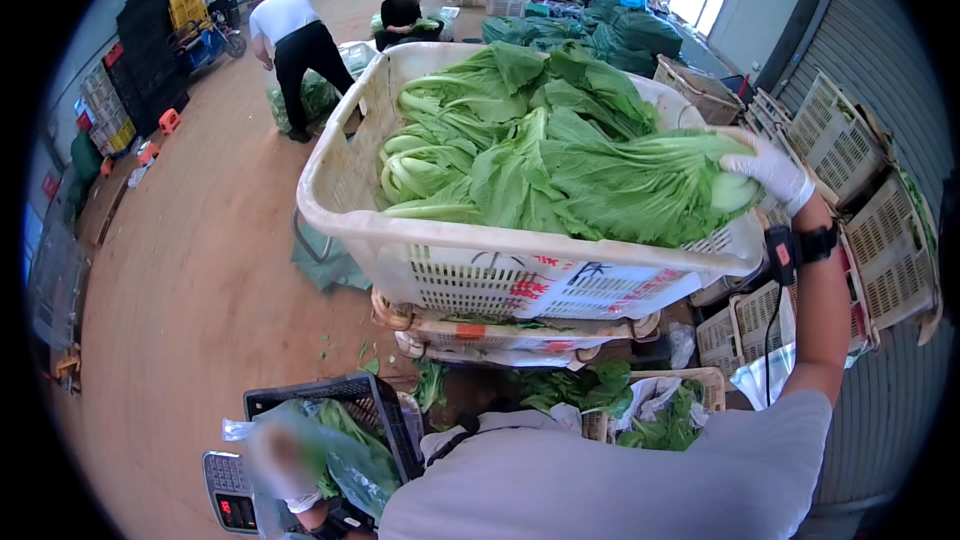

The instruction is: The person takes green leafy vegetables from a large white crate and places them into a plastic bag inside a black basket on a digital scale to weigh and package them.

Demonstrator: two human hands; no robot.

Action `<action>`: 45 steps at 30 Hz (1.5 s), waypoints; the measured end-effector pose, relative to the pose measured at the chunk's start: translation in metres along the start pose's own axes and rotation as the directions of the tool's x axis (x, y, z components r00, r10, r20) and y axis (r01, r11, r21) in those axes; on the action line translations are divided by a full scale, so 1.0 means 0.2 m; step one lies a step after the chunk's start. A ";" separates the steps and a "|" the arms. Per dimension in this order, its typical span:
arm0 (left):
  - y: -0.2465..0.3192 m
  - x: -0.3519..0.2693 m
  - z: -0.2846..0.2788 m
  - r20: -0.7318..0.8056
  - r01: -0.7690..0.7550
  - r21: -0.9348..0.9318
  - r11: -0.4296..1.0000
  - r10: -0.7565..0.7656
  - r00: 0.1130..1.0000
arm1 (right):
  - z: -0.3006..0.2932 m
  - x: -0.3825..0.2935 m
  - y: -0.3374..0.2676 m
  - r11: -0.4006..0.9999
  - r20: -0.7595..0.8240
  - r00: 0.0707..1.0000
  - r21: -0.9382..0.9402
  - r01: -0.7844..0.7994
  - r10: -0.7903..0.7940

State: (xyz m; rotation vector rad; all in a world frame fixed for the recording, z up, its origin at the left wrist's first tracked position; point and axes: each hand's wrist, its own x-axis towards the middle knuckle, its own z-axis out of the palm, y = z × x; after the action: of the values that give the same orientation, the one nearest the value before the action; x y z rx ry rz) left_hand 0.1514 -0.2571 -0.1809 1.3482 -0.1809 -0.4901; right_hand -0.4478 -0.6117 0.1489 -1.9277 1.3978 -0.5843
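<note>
My right hand [772,169], in a white glove, grips the pale base of a leafy green vegetable head [637,180] at the right side of a white plastic crate [525,240]. More leafy heads [457,105] lie inside that crate, their leaves overlapping. At the lower left, my left hand [289,469] is over a clear plastic bag [360,465] with greens in it. A blur covers this hand, so its fingers cannot be made out. The bag lies in a black plastic crate [379,390], beside a digital scale [229,491] with a lit display.
Beneath the white crate are stacked crates [517,334]. Greens in a lined crate [709,382] lie close to my body. Slatted crates [892,247] lean at the right. Ahead, one person bends over [300,37] a bag of greens and another person [405,15] sits holding greens.
</note>
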 end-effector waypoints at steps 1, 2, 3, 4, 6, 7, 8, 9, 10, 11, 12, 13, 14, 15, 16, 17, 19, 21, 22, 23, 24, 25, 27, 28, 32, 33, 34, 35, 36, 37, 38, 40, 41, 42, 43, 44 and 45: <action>0.00 0.00 0.01 0.016 -0.022 -0.016 1.000 0.023 1.000 | -0.03 -0.02 -0.10 0.999 -0.014 1.000 -0.045 0.001 -0.001; -0.01 -0.01 0.00 0.015 -0.038 -0.028 0.999 0.039 0.999 | -0.05 -0.03 -0.18 0.996 -0.037 0.999 -0.084 0.023 -0.026; -0.01 -0.02 0.00 0.020 -0.052 -0.042 0.998 0.052 0.998 | -0.09 -0.03 -0.22 0.995 -0.060 0.997 -0.098 0.036 -0.042; -0.02 -0.03 -0.01 0.024 -0.055 -0.074 0.996 0.057 0.998 | -0.13 -0.03 -0.29 0.980 -0.077 0.992 -0.182 0.086 -0.102; 0.02 -0.06 -0.02 0.021 -0.060 -0.113 0.992 0.063 0.998 | -0.15 -0.05 -0.46 0.953 -0.085 0.982 -0.268 0.142 -0.171; 0.07 -0.08 -0.03 0.210 0.055 -0.212 0.976 -0.010 0.978 | -0.14 -0.06 -0.55 0.945 -0.072 0.976 -0.271 0.181 -0.207; 0.15 -0.11 -0.03 0.388 0.178 -0.289 0.941 -0.055 0.920 | -0.12 -0.07 -0.65 0.935 -0.051 0.967 -0.272 0.228 -0.251; 0.24 -0.24 0.12 0.149 0.062 -0.241 0.968 -0.027 0.988 | -0.07 -0.07 -0.75 0.925 -0.028 0.960 -0.275 0.260 -0.278; 0.26 -0.24 0.12 0.177 -0.008 -0.226 0.974 0.049 0.983 | -0.02 -0.08 -0.84 0.826 -0.009 0.907 -0.416 0.380 -0.422; 0.25 -0.24 0.10 0.209 -0.073 -0.213 0.974 0.119 0.971 | 0.05 -0.11 -0.93 0.689 0.026 0.833 -0.547 0.474 -0.553; 0.27 -0.26 0.15 0.193 -0.112 -0.185 0.976 0.148 0.970 | 0.13 -0.16 -1.01 0.477 0.070 0.726 -0.711 0.517 -0.684; 0.30 -0.29 0.22 0.177 -0.149 -0.153 0.977 0.176 0.968 | 0.18 -0.17 -1.05 0.204 0.161 0.581 -0.835 0.512 -0.798; 0.34 -0.33 0.27 0.204 -0.194 -0.114 0.974 0.214 0.955 | 0.24 -0.20 -1.11 0.118 0.193 0.567 -0.877 0.465 -0.800; 0.37 -0.34 0.30 0.256 -0.231 -0.117 0.966 0.254 0.933 | 0.30 -0.23 -1.17 0.030 0.227 0.547 -0.907 0.419 -0.806; 0.42 -0.38 0.35 0.260 -0.250 -0.081 0.965 0.262 0.929 | 0.34 -0.24 -1.21 -0.081 0.287 0.473 -0.909 0.408 -0.833; 0.47 -0.42 0.38 0.311 -0.262 -0.130 0.956 0.290 0.905 | 0.39 -0.22 -1.23 -0.100 0.308 0.434 -0.893 0.439 -0.847; 0.51 -0.46 0.41 0.316 -0.328 -0.174 0.928 0.368 0.875 | 0.48 -0.20 -1.27 -0.332 0.458 0.221 -0.835 0.439 -0.861; 0.57 -0.50 0.43 0.259 -0.433 -0.159 0.887 0.461 0.849 | 0.61 -0.17 -1.32 -0.402 0.482 0.079 -0.801 0.443 -0.873; 0.58 -0.51 0.42 0.220 -0.554 -0.088 0.828 0.559 0.800 | 0.66 -0.15 -1.35 -0.499 0.540 -0.025 -0.756 0.423 -0.841; 0.64 -0.53 0.41 0.207 -0.678 0.075 0.732 0.653 0.728 | 0.72 -0.13 -1.37 -0.587 0.590 -0.131 -0.705 0.397 -0.797; 0.72 -0.54 0.43 0.191 -0.821 0.139 0.553 0.799 0.571 | 0.82 -0.14 -1.40 -0.603 0.579 -0.195 -0.691 0.399 -0.792; 0.80 -0.55 0.43 0.246 -0.895 0.263 0.360 0.872 0.423 | 0.87 -0.16 -1.42 -0.642 0.611 -0.218 -0.659 0.392 -0.761; 0.90 -0.61 0.44 0.365 -0.895 0.411 0.173 0.868 0.335 | 1.01 -0.15 -1.46 -0.710 0.614 -0.357 -0.580 0.400 -0.703; 0.94 -0.63 0.45 0.407 -0.881 0.462 0.098 0.859 0.309 | 1.08 -0.15 -1.47 -0.720 0.609 -0.385 -0.563 0.406 -0.694; 0.94 -0.59 0.47 0.444 -0.762 0.640 0.100 0.762 0.472 | 1.38 -0.15 -1.50 -0.795 0.573 -0.575 -0.261 0.547 -0.584; 0.91 -0.55 0.46 0.462 -0.770 0.632 0.092 0.753 0.469 | 1.44 -0.17 -1.50 -0.793 0.557 -0.598 -0.204 0.575 -0.576; 0.86 -0.50 0.43 0.509 -0.819 0.543 0.187 0.702 0.498 | 1.49 -0.20 -1.51 -0.791 0.544 -0.621 -0.144 0.594 -0.565; 0.80 -0.47 0.38 0.556 -0.842 0.460 0.282 0.648 0.521 | 1.55 -0.22 -1.52 -0.790 0.520 -0.652 -0.078 0.608 -0.552; 0.72 -0.44 0.36 0.552 -0.755 0.211 0.621 0.562 0.617 | 1.60 -0.23 -1.52 -0.754 0.497 -0.641 -0.040 0.656 -0.584; 0.64 -0.43 0.34 0.575 -0.520 -0.067 0.851 0.459 0.677 | 1.64 -0.24 -1.52 -0.715 0.477 -0.628 -0.001 0.699 -0.615; 0.59 -0.43 0.29 0.598 -0.432 -0.138 0.891 0.423 0.681 | 1.70 -0.24 -1.53 -0.589 0.482 -0.571 0.132 0.797 -0.665; 0.45 -0.48 0.22 0.527 -0.313 -0.237 0.920 0.393 0.753 | 1.85 -0.21 -1.49 -0.167 0.376 -0.339 0.421 0.892 -0.862; 0.38 -0.51 0.19 0.507 -0.206 -0.289 0.935 0.332 0.795 | 1.94 -0.22 -1.43 0.004 0.330 -0.184 0.495 0.869 -0.926; 0.32 -0.54 0.17 0.483 -0.036 -0.438 0.898 0.269 0.833 | 2.05 -0.19 -1.32 0.197 0.408 -0.097 0.619 0.760 -0.908; 0.28 -0.56 0.16 0.446 -0.010 -0.440 0.898 0.228 0.866 | 2.14 -0.14 -1.20 0.388 0.479 0.003 0.705 0.594 -0.878; 0.25 -0.58 0.15 0.417 0.039 -0.457 0.889 0.175 0.892 | 2.23 -0.11 -1.09 0.531 0.539 0.102 0.748 0.397 -0.836; 0.23 -0.59 0.13 0.380 0.079 -0.476 0.876 0.124 0.917 | 2.30 -0.14 -1.01 0.604 0.598 0.088 0.778 0.175 -0.796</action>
State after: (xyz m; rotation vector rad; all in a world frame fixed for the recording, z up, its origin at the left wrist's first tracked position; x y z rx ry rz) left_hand 0.0478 -0.2219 -0.1126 0.7389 -0.3848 -0.7373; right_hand -0.0080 -0.4262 -0.0086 -1.6629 -0.3357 0.0160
